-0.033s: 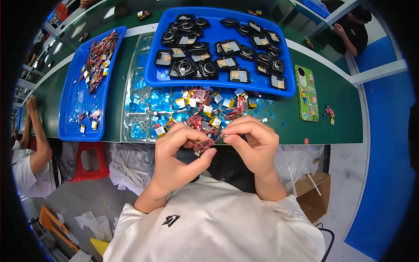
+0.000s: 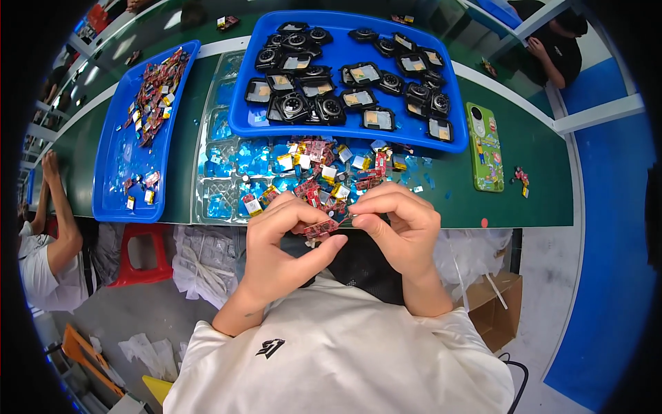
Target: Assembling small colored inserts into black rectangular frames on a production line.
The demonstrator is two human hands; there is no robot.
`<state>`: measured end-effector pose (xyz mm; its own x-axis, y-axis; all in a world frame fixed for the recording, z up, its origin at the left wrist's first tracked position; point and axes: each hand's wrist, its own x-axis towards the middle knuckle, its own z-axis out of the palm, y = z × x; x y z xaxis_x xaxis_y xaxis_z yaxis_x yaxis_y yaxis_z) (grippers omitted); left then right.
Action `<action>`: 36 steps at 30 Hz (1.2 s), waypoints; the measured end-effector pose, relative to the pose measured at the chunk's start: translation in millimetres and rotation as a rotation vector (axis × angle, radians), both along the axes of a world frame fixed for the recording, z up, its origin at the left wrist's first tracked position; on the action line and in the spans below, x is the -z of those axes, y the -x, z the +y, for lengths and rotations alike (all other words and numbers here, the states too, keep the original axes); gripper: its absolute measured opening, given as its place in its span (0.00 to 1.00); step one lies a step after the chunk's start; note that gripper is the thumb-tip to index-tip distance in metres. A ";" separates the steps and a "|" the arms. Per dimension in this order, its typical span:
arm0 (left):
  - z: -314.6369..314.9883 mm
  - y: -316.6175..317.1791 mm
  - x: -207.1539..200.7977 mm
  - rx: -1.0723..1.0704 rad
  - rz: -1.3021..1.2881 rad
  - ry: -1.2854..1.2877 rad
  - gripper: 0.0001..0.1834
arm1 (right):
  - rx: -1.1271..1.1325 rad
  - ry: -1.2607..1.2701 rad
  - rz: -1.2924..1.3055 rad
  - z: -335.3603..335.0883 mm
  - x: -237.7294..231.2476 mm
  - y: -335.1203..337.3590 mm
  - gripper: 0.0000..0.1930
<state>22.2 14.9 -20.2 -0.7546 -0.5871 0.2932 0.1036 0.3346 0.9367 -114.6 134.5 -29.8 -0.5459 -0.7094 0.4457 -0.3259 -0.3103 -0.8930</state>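
Dark-green flat workbench (image 2: 538, 210), with broad blue plastic tray (image 2: 410, 132) at twelve o'clock. Near edge: left hand (image 2: 279, 238) pinching a small red circuit board (image 2: 321, 228); right hand (image 2: 403, 231) at three o'clock, fingertips nearly together, contents indiscernible. Board presumably light, stiff, fragile; best gripped by opposite rims.

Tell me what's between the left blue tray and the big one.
In the head view: a strip of green table, then the left part of a clear tray with blue film pieces in it.

Red brd (image 2: 319, 228), blu tray (image 2: 345, 52), grn phone (image 2: 485, 155) w/ multicol. pattern
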 end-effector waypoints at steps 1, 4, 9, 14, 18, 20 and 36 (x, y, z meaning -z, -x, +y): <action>-1.1 1.7 1.6 0.018 0.017 0.010 0.09 | -0.031 0.004 0.023 0.5 -1.0 0.3 0.07; 0.5 2.7 -0.2 0.015 0.004 -0.001 0.08 | -0.040 0.047 -0.010 -0.6 -2.2 -1.2 0.07; 1.3 5.1 -2.5 -0.017 0.050 0.258 0.09 | -0.089 0.034 -0.159 4.3 1.9 -0.5 0.07; 1.3 4.2 -4.8 0.009 0.087 0.271 0.09 | -0.147 0.067 -0.407 7.5 2.6 -2.9 0.06; -0.3 4.3 -2.6 0.062 0.089 0.132 0.08 | -0.305 0.083 -0.629 9.5 3.4 -5.2 0.05; -0.3 4.5 -1.7 0.077 0.085 0.078 0.08 | -0.330 0.071 -0.694 10.8 3.7 -6.5 0.05; -4.1 5.8 -4.5 0.134 0.163 0.139 0.06 | -0.359 -0.022 -0.876 6.3 -5.3 -6.3 0.09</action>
<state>16.4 10.8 -15.7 -0.7588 -0.4309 0.4885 0.3019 0.4319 0.8499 -108.3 140.8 -24.5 -0.4279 -0.9032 -0.0347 0.5752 -0.2425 -0.7813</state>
